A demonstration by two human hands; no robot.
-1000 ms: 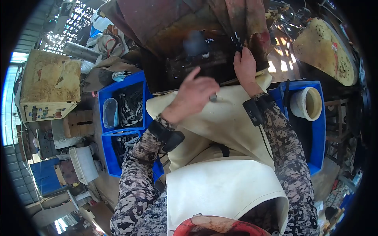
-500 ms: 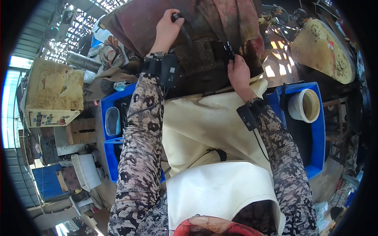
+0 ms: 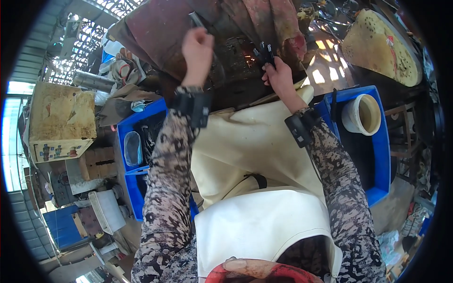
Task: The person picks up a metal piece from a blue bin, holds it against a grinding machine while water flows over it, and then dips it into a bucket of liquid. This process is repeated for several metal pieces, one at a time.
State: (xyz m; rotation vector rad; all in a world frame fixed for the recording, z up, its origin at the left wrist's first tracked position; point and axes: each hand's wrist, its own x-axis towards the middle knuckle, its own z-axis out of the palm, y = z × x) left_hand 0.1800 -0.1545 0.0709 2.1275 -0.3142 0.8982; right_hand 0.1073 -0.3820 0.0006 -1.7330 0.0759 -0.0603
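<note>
Left hand (image 3: pixel 197 49) gripped slim grey tool (image 3: pixel 194 19) at upper edge of rusty metal housing (image 3: pixel 188 33); right hand (image 3: pixel 278 78) pinched black clip (image 3: pixel 264 53) near housing's dark middle (image 3: pixel 236 56), fingers closed; work looked mid-course; white apron (image 3: pixel 255 155) hung below.

Sleeves (image 3: pixel 166 188): mottled black-and-grey print on pale ground, both arms. Wrist straps (image 3: pixel 192 104): black. Apron (image 3: pixel 255 188): cream, plain, with a white lower panel. Machine housing (image 3: pixel 160 33): rusty reddish-brown, streaked with pink and dark stains. Tool (image 3: pixel 264 53) in right hand (image 3: pixel 279 78): black. Left hand (image 3: pixel 198 49) gripped a dull grey metal piece (image 3: pixel 196 20). Crates (image 3: pixel 377 141): bright blue, both sides. Bucket (image 3: pixel 362 113): white outside, tan inside. Cardboard box (image 3: pixel 61 118): yellowish-brown, blotchy. Round perforated slab (image 3: pixel 382 47): yellow-tan, dotted with dark holes. Rim (image 3: pixel 255 273) at bottom edge: red.
</note>
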